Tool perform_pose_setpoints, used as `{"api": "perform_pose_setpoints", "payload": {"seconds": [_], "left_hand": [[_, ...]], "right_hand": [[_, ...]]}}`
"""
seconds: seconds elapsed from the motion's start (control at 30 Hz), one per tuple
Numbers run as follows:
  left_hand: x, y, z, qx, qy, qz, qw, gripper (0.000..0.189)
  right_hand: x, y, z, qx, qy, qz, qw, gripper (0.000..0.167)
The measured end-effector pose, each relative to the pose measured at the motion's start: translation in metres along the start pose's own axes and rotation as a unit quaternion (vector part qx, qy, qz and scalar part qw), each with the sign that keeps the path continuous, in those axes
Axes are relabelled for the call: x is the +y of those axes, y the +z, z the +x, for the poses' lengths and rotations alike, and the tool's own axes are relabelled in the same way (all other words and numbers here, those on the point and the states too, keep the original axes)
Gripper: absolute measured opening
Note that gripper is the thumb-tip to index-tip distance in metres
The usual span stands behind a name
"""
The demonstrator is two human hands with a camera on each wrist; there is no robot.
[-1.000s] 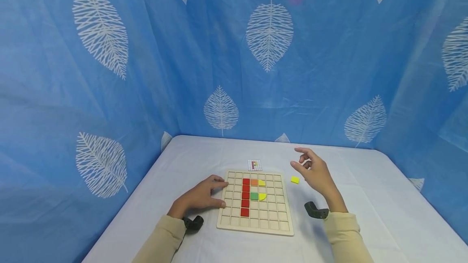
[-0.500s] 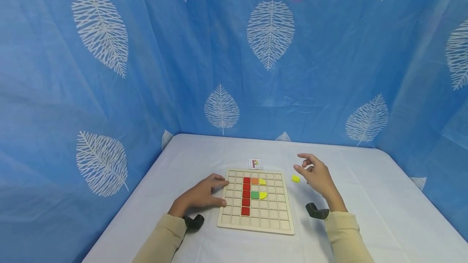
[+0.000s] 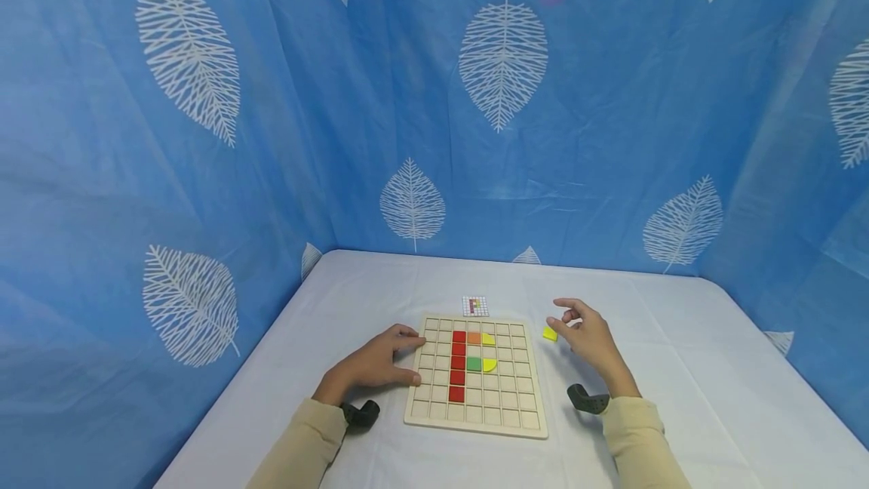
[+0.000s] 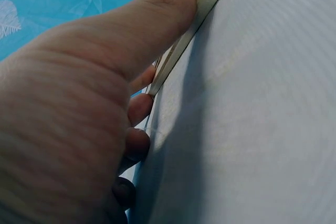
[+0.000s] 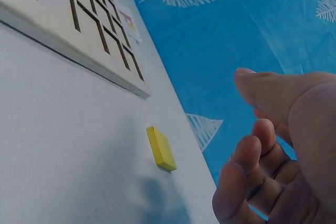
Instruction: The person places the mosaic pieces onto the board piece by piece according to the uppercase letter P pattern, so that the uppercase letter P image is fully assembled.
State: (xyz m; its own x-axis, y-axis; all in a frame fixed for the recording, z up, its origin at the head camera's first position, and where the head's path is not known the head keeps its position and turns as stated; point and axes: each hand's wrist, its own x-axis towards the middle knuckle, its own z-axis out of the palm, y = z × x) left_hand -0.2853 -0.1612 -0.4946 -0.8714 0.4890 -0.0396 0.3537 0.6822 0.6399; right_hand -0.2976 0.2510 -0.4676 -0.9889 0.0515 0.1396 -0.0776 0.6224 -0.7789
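My left hand [image 3: 380, 358] rests against the left edge of a wooden grid board [image 3: 475, 417]; in the left wrist view its thumb [image 4: 163, 9] touches the rim. On the board lie a column of red squares [image 3: 458, 363], an orange piece [image 3: 474, 338], a green square [image 3: 474, 364] and two rounded yellow pieces, one [image 3: 489, 365] beside the green square. Right of the board, a yellow square tile [image 3: 549, 334] lies on the cloth. Close over that tile hovers my right hand [image 3: 587, 334], thumb and forefinger apart and the other fingers loosely curled, holding nothing.
Behind the board lies a small pattern card [image 3: 475, 306] with a coloured figure on a grid. A white cloth covers the table [image 3: 706, 368]. Blue leaf-print curtains [image 3: 584, 134] enclose its back and sides. Black devices [image 3: 588, 399] sit at both wrists.
My right hand has lowered toward the yellow tile, with thumb and forefinger coming closer together. My left hand stays at the board's edge, and the pieces on the board have not moved.
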Motion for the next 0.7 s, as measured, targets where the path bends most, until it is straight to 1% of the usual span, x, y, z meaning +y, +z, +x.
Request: {"api": "perform_pose_setpoints", "payload": {"seconds": [0.5, 0.7], "left_hand": [[-0.001, -0.002, 0.001, -0.001, 0.006, 0.003, 1.0000, 0.078], [-0.002, 0.000, 0.001, -0.001, 0.001, 0.001, 1.0000, 0.078]], "right_hand": [[0.011, 0.007, 0.004, 0.004, 0.022, -0.039, 0.9990, 0.048], [0.015, 0.009, 0.002, -0.004, 0.037, -0.039, 0.9986, 0.049]]}}
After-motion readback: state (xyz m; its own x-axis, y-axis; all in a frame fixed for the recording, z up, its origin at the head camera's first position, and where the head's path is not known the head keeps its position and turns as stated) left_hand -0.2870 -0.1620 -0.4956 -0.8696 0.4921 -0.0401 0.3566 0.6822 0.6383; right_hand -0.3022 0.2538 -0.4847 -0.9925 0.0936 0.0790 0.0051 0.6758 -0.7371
